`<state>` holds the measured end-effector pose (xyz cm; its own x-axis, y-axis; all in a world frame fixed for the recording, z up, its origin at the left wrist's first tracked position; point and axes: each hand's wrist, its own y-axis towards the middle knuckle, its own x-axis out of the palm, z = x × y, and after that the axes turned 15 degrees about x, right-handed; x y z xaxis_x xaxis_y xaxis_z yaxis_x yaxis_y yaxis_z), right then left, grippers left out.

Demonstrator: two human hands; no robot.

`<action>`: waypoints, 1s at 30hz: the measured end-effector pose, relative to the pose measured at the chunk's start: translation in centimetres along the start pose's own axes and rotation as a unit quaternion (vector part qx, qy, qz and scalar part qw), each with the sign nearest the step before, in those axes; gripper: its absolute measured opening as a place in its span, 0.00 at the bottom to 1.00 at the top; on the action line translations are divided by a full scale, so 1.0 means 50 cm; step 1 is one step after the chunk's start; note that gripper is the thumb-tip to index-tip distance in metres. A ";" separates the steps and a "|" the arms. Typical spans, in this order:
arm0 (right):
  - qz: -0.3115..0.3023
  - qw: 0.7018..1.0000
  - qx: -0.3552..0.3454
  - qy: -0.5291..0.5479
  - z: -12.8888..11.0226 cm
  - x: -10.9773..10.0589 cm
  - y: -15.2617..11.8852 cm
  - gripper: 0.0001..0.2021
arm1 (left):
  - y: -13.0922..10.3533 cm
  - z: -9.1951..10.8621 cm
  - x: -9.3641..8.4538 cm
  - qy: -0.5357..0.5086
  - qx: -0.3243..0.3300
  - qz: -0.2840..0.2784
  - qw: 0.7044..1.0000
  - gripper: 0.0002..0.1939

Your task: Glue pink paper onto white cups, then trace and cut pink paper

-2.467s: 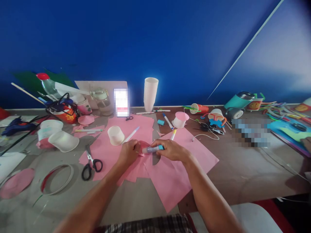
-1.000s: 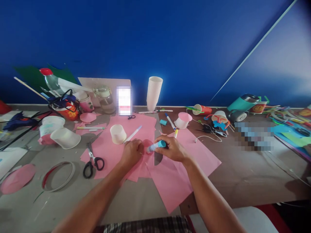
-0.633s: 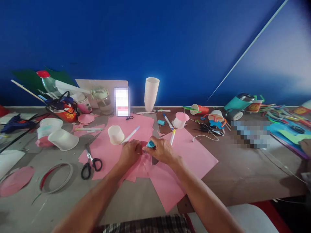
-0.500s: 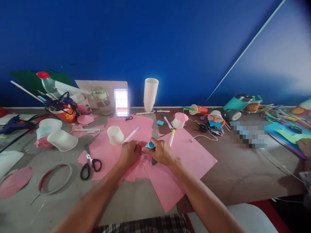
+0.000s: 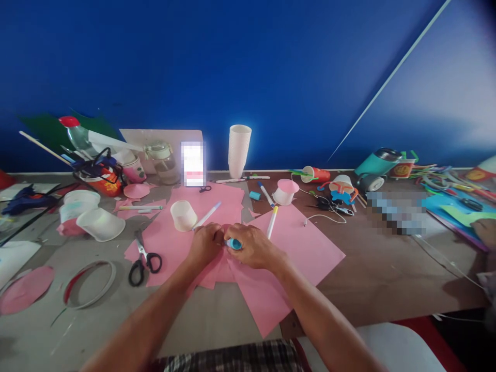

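Note:
In my right hand [image 5: 251,247] is a small blue glue stick [image 5: 234,244], its working end turned toward my left hand. My left hand [image 5: 206,243] is closed, its fingertips pinching a piece of pink paper [image 5: 226,229] that is mostly hidden between the two hands. Both hands rest over pink paper sheets [image 5: 217,274]. Just beyond my left hand stands a white paper cup [image 5: 183,215], with a capped marker [image 5: 207,216] beside it. A yellow-tipped marker [image 5: 273,222] lies past my right hand. The loose blue cap [image 5: 254,196] sits farther back.
Black-handled scissors [image 5: 144,261] and a tape ring [image 5: 90,284] lie at left. A tall cup stack [image 5: 239,152] stands by the blue wall. One cup with a pink disc [image 5: 285,191] is at back right. Another person's hand [image 5: 486,230] shows at the right edge.
My right hand has moved slightly left and tipped the glue stick over, bringing it closer to my left hand. My left hand stays nearly still.

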<state>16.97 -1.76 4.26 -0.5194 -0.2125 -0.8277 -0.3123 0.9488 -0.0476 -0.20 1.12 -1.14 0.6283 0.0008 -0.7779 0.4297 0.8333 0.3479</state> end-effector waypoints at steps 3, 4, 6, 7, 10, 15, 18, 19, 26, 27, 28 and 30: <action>-0.003 1.000 -0.001 0.014 0.009 0.005 -0.001 0.09 | 0.000 0.001 0.001 0.003 -0.005 0.003 1.000 0.15; -0.004 1.000 0.003 0.030 0.012 0.006 -0.001 0.09 | 0.000 0.001 0.001 0.003 -0.005 0.002 1.000 0.15; -0.001 0.996 0.009 0.086 0.021 0.006 0.002 0.10 | 0.000 -0.001 0.000 -0.002 -0.005 0.002 1.000 0.14; 0.003 0.992 0.015 0.123 0.027 0.004 0.003 0.09 | 0.001 -0.002 0.000 -0.006 -0.008 0.002 1.000 0.14; 0.016 0.972 0.054 0.227 0.048 -0.009 0.006 0.06 | 0.003 -0.004 -0.002 -0.029 -0.028 -0.001 0.999 0.13; 0.085 0.939 0.120 0.309 0.080 -0.035 0.009 0.10 | 0.007 -0.005 -0.006 -0.066 -0.062 0.008 0.996 0.16; 0.119 0.921 0.123 0.349 0.090 -0.043 0.010 0.11 | 0.005 -0.006 -0.008 -0.086 -0.074 0.007 0.994 0.15; 0.131 0.916 0.117 0.361 0.091 -0.045 0.010 0.12 | 0.005 -0.006 -0.008 -0.089 -0.074 0.008 0.993 0.14; 0.150 0.917 0.084 0.360 0.079 -0.033 0.007 0.10 | 0.005 -0.003 -0.007 -0.074 -0.058 0.004 0.996 0.14; 0.139 0.923 0.080 0.350 0.076 -0.029 0.006 0.09 | 0.005 -0.002 -0.007 -0.071 -0.053 0.002 0.996 0.14; 0.128 0.929 0.077 0.339 0.073 -0.024 0.005 0.09 | 0.005 -0.002 -0.008 -0.068 -0.049 0.001 0.996 0.14; 0.119 0.939 0.071 0.315 0.068 -0.018 0.005 0.08 | 0.005 0.000 -0.009 -0.065 -0.041 -0.001 0.997 0.14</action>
<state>20.05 -0.55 3.08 -0.9423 -0.0434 -0.3320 -0.0411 0.9991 -0.0142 -0.39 1.33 -0.73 0.7086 -0.0672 -0.7025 0.3791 0.8759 0.2986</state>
